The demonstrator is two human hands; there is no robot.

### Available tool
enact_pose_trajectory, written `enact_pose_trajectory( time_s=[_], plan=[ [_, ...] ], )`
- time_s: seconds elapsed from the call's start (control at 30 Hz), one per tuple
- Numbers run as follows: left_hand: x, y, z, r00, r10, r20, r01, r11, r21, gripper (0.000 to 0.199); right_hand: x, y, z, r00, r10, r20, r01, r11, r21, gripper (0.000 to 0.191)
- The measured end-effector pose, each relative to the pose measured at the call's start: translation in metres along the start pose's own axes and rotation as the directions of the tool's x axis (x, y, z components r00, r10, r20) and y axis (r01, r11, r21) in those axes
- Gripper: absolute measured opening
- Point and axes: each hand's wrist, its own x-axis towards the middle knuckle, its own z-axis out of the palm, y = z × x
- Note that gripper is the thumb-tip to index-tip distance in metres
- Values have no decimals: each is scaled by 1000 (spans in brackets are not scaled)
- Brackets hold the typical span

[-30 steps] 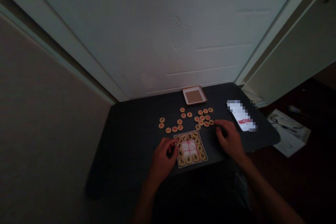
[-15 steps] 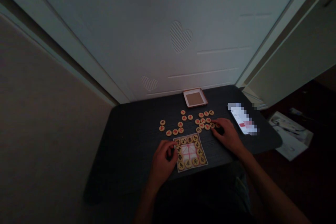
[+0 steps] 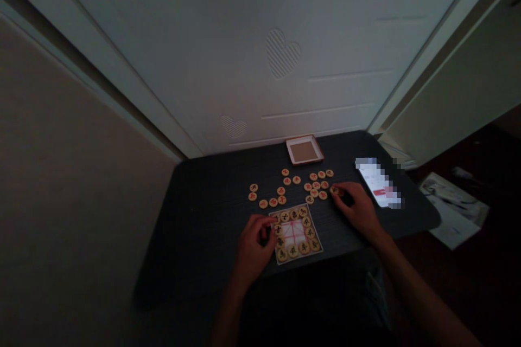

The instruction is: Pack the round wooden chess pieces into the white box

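A square sheet with red lines lies near the table's front edge, with round wooden pieces with black characters set around its border. My left hand rests at the sheet's left edge, its fingers curled by the upper left piece; whether it grips that piece I cannot tell. To the right, my right hand has thumb and finger closed on a round piece with a dark character. Beside it lies a loose group of red-marked pieces, and more pieces lie scattered beyond the sheet.
A shallow open box lid sits at the back of the dark table. A lit phone lies at the right. Behind the table stands a white panel with heart patterns. A white box is on the floor at the right.
My right hand has taken hold of a dark-marked piece at the right end of the group and drawn it slightly right. My left hand has hardly moved.
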Motion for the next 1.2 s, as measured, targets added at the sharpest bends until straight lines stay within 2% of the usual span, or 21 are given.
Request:
enact_pose_trajectory(
  time_s=[0.1,0.23,0.37,0.47,0.6,0.73,0.93,1.2],
  plan=[
    [0,1,-1,1000,-9,5,9,1000,-3,20,-2,-7,-2,999,9,-39,-9,1000,9,24],
    [-1,1,-1,1000,-18,15,18,1000,1,21,-9,-33,-4,1000,-7,-26,9,997,72,22],
    [-1,1,-1,999,-26,20,26,1000,-1,21,-17,-68,2,994,-89,68,77,983,166,22],
    [0,2,-1,1000,-21,19,21,1000,-6,21,-23,-92,13,975,-165,151,125,961,245,19],
    [1,3,-1,1000,-11,24,11,1000,-5,20,-28,-113,33,938,-216,271,162,965,208,14],
    [0,3,-1,999,-11,36,11,1000,-4,19,-29,-118,46,912,-210,352,189,977,95,9],
    [0,1,0,999,-11,35,11,1000,-1,18,-27,-122,47,870,-224,439,258,966,-18,2],
    [-2,-1,1,999,4,33,-4,1000,-10,20,-23,-123,41,894,-223,389,240,971,6,11]
  ],
)
